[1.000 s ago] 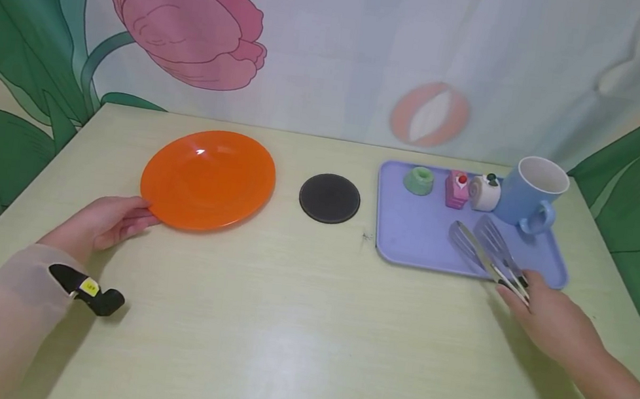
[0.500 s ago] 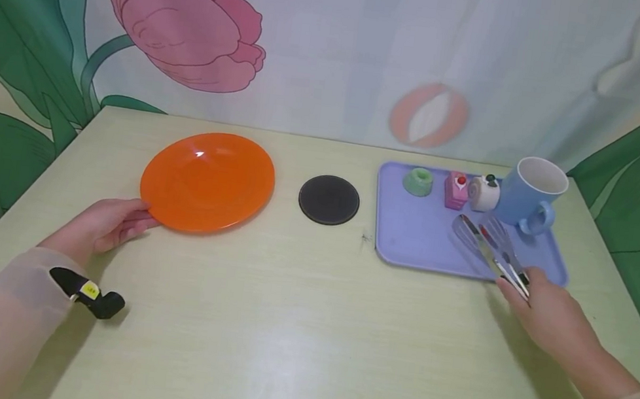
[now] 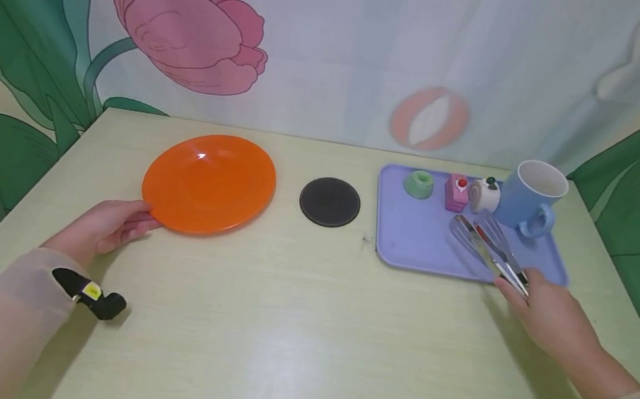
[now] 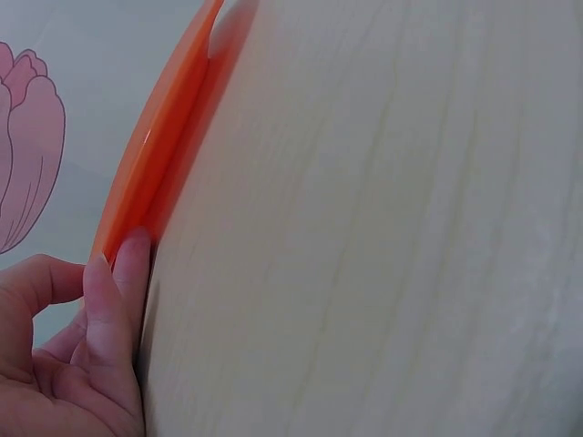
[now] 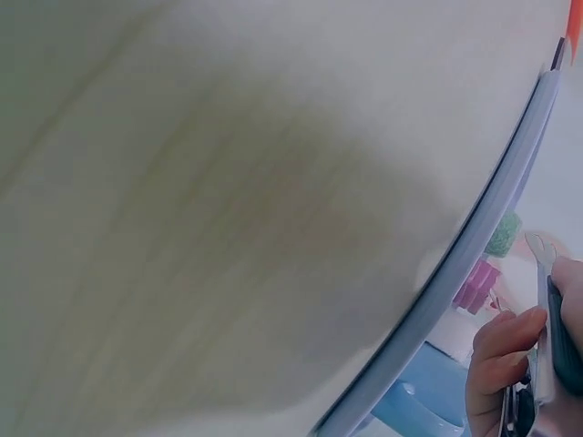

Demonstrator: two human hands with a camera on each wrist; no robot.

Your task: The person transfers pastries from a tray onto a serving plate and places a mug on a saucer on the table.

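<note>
In the head view, my left hand [image 3: 111, 232] pinches the near-left rim of a glossy orange plate [image 3: 209, 183]. The left wrist view has fingers [image 4: 133, 264] under the plate's edge [image 4: 150, 173]. At the right, my right hand [image 3: 558, 319] grips metal tongs [image 3: 494, 253] over the near part of a lavender tray [image 3: 409, 246]. Their two arms stand apart, one ending in fork-like tines, with nothing seen between them. Beyond lie a green ring-shaped toy cake [image 3: 419, 184], a pink cake slice [image 3: 456, 193] with a red top, a white cake roll [image 3: 483, 194] and a blue mug [image 3: 524, 196].
A round black coaster [image 3: 329, 202] lies between plate and tray. All rest on a pale wooden table [image 3: 282, 327]. Behind its far edge hangs a curtain [image 3: 337, 50] printed with flowers and leaves.
The tongs have turned a little in my right hand, and a red reflection now shows on one arm. My left hand and the plate have stayed in place.
</note>
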